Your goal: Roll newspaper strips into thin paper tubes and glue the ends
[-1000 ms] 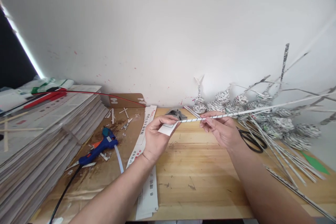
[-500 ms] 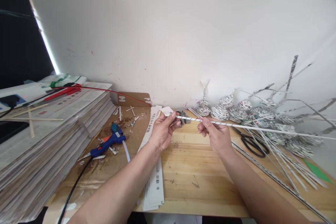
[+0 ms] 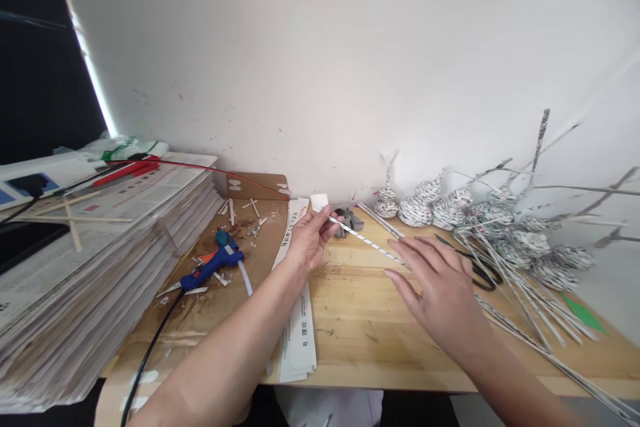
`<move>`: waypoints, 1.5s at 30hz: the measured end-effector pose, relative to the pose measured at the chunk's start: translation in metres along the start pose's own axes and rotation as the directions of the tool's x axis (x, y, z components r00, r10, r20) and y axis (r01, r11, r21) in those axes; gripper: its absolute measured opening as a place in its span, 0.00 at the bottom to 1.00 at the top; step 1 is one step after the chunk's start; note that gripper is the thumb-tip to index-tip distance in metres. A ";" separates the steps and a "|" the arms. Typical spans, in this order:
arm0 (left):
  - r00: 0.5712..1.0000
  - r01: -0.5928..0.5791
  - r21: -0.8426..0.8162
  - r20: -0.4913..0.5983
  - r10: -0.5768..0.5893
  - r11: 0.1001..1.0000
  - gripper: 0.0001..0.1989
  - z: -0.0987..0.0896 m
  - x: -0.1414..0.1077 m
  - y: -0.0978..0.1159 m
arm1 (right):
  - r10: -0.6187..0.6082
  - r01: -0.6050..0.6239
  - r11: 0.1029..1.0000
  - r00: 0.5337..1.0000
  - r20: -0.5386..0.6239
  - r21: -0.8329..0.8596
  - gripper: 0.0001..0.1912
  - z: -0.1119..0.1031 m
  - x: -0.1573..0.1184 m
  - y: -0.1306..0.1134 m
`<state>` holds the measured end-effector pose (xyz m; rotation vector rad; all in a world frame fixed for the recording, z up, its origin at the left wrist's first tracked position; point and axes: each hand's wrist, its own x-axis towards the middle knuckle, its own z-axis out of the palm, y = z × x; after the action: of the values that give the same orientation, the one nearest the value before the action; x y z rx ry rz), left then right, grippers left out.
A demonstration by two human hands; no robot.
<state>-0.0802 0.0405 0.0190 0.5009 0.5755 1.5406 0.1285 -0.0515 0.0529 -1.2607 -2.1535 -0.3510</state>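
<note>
A thin white paper tube (image 3: 367, 241) with dark spiral stripes slants down to the right above the wooden table. My left hand (image 3: 314, 235) pinches its upper left end, where a flat white paper flap (image 3: 319, 201) sticks up. Over the tube's lower right part is my right hand (image 3: 434, 280), its thumb and fingers apart; it hides the rest of the tube. Behind my left hand lies a crumpled grey cloth (image 3: 349, 221). Printed paper strips (image 3: 299, 340) lie stacked on the table beneath my left forearm.
A blue glue gun (image 3: 213, 265) rests on stained cardboard (image 3: 170, 340) at the left, beside a tall newspaper stack (image 3: 115, 267). Woven paper shapes (image 3: 415, 211) stand along the wall at the right. Black scissors (image 3: 487, 273) and loose paper tubes (image 3: 535, 300) lie near them.
My right hand has opened from its pinch on the tube and moved down and right. The tube now tilts more steeply down to the right. The view has shifted slightly.
</note>
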 end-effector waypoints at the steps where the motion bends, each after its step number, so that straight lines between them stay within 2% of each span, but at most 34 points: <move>1: 1.000 0.014 0.002 0.001 -0.014 1.000 0.08 0.000 0.000 0.000 | 0.045 -0.044 0.999 0.994 0.096 -0.008 0.16 0.001 -0.002 0.007; 3: 0.999 0.044 0.005 0.021 -0.044 0.999 0.09 0.001 -0.001 0.000 | 0.135 -0.180 0.977 0.940 0.312 0.118 0.15 0.004 -0.009 0.014; 4: 0.997 0.061 0.008 0.043 -0.061 0.998 0.09 0.001 -0.002 0.000 | 0.180 -0.285 0.934 0.896 0.405 0.215 0.16 0.006 -0.013 0.015; 5: 0.994 0.079 0.009 0.068 -0.080 0.997 0.10 0.001 -0.002 0.000 | 0.216 -0.415 0.850 0.836 0.504 0.325 0.18 0.008 -0.017 0.013; 6: 0.991 0.098 0.008 0.093 -0.098 0.995 0.10 0.001 -0.002 0.000 | 0.230 -0.557 0.716 0.757 0.612 0.420 0.19 0.011 -0.021 0.010; 8: 0.983 0.133 0.000 0.129 -0.132 0.991 0.10 0.000 -0.003 0.000 | 0.140 -0.788 0.353 0.577 0.804 0.504 0.20 0.015 -0.027 0.001; 9: 0.980 0.144 -0.004 0.136 -0.143 0.990 0.11 0.000 -0.003 0.000 | 0.063 -0.850 0.197 0.508 0.859 0.489 0.21 0.016 -0.028 -0.003; 10: 0.980 0.150 -0.007 0.134 -0.148 0.989 0.11 -0.001 -0.002 0.000 | 0.005 -0.878 0.105 0.471 0.882 0.468 0.21 0.018 -0.028 -0.007; 11: 0.981 0.152 -0.008 0.124 -0.150 0.988 0.11 -0.001 -0.002 0.000 | -0.012 -0.880 0.095 0.466 0.884 0.465 0.20 0.019 -0.027 -0.010; 12: 0.983 0.150 -0.011 0.111 -0.148 0.989 0.11 -0.001 -0.002 0.000 | 0.013 -0.857 0.162 0.498 0.867 0.489 0.20 0.019 -0.026 -0.012; 13: 0.985 0.144 -0.018 0.098 -0.142 0.989 0.11 -0.002 -0.001 0.000 | 0.069 -0.803 0.290 0.560 0.826 0.520 0.19 0.020 -0.024 -0.013; 15: 0.989 0.136 -0.052 0.073 -0.132 0.989 0.11 -0.002 0.000 -0.001 | 0.181 -0.625 0.587 0.721 0.669 0.515 0.16 0.023 -0.020 -0.013; 16: 0.989 0.136 -0.077 0.065 -0.131 0.988 0.11 -0.002 0.000 -0.001 | 0.210 -0.547 0.683 0.782 0.587 0.484 0.16 0.025 -0.019 -0.012; 17: 0.990 0.136 -0.105 0.062 -0.130 0.985 0.11 -0.001 0.000 -0.001 | 0.224 -0.512 0.723 0.809 0.544 0.464 0.16 0.027 -0.018 -0.011; 18: 0.990 0.132 -0.135 0.061 -0.125 0.982 0.11 -0.001 0.001 -0.001 | 0.231 -0.531 0.706 0.798 0.557 0.468 0.17 0.030 -0.017 -0.011; 19: 0.991 0.126 -0.163 0.065 -0.117 0.979 0.11 0.000 0.001 -0.001 | 0.220 -0.594 0.636 0.751 0.622 0.492 0.18 0.032 -0.016 -0.010; 22: 0.993 0.108 -0.231 0.075 -0.093 0.967 0.12 0.001 0.003 -0.001 | 0.044 -0.810 0.289 0.543 0.838 0.510 0.22 0.039 -0.015 -0.011; 23: 0.993 0.107 -0.245 0.070 -0.092 0.964 0.13 0.001 0.003 -0.001 | 0.003 -0.838 0.228 0.509 0.861 0.495 0.22 0.040 -0.014 -0.012; 24: 0.993 0.109 -0.254 0.064 -0.095 0.961 0.13 0.001 0.003 0.000 | 0.006 -0.834 0.230 0.516 0.856 0.501 0.22 0.041 -0.014 -0.013; 25: 0.994 0.110 -0.260 0.057 -0.099 0.959 0.13 0.001 0.004 0.000 | 0.048 -0.798 0.296 0.561 0.826 0.525 0.21 0.041 -0.013 -0.014; 27: 0.994 0.108 -0.271 0.052 -0.098 0.956 0.14 0.000 0.005 0.000 | 0.158 -0.661 0.511 0.700 0.696 0.549 0.18 0.042 -0.012 -0.016; 28: 0.994 0.109 -0.276 0.055 -0.098 0.955 0.14 0.000 0.005 0.001 | 0.188 -0.602 0.588 0.751 0.633 0.539 0.18 0.043 -0.012 -0.016; 29: 0.993 0.114 -0.283 0.061 -0.101 0.952 0.14 -0.001 0.005 0.001 | 0.195 -0.584 0.610 0.765 0.613 0.535 0.18 0.043 -0.012 -0.017; 30: 0.992 0.121 -0.291 0.068 -0.106 0.949 0.15 -0.001 0.006 0.002 | 0.179 -0.616 0.570 0.739 0.650 0.544 0.18 0.044 -0.011 -0.018; 33: 0.989 0.142 -0.321 0.078 -0.123 0.936 0.15 -0.002 0.006 0.005 | -0.031 -0.821 0.236 0.529 0.848 0.520 0.20 0.049 -0.010 -0.020; 34: 0.990 0.138 -0.326 0.071 -0.121 0.935 0.15 -0.002 0.007 0.005 | -0.096 -0.852 0.162 0.488 0.867 0.497 0.21 0.050 -0.009 -0.021; 35: 0.992 0.127 -0.326 0.056 -0.115 0.937 0.15 -0.002 0.007 0.006 | -0.112 -0.853 0.147 0.488 0.865 0.500 0.21 0.051 -0.008 -0.022; 36: 0.994 0.111 -0.319 0.037 -0.105 0.941 0.15 -0.003 0.007 0.007 | -0.076 -0.825 0.191 0.528 0.846 0.532 0.20 0.051 -0.007 -0.023; 39: 0.997 0.069 -0.292 -0.020 -0.079 0.954 0.16 -0.002 0.007 0.009 | 0.108 -0.638 0.464 0.729 0.676 0.614 0.17 0.051 -0.003 -0.028; 40: 0.997 0.067 -0.292 -0.028 -0.079 0.954 0.16 -0.002 0.007 0.010 | 0.129 -0.612 0.493 0.754 0.644 0.618 0.16 0.051 -0.001 -0.029; 41: 0.996 0.070 -0.298 -0.028 -0.082 0.952 0.16 -0.001 0.006 0.011 | 0.121 -0.632 0.456 0.742 0.659 0.627 0.17 0.052 0.000 -0.031; 42: 0.996 0.077 -0.308 -0.021 -0.088 0.948 0.17 -0.001 0.006 0.012 | 0.078 -0.690 0.353 0.695 0.715 0.632 0.17 0.053 0.000 -0.032; 44: 0.995 0.095 -0.326 -0.001 -0.101 0.940 0.16 0.000 0.006 0.013 | -0.086 -0.816 0.068 0.568 0.819 0.574 0.18 0.056 0.000 -0.033; 45: 0.995 0.101 -0.332 0.006 -0.104 0.938 0.16 0.000 0.006 0.014 | -0.162 -0.849 -0.034 0.525 0.836 0.527 0.18 0.058 -0.001 -0.033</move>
<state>-0.0914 0.0459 0.0280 0.2007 0.3338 1.5028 0.0788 -0.0401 0.0097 -1.0215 -1.4799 2.0287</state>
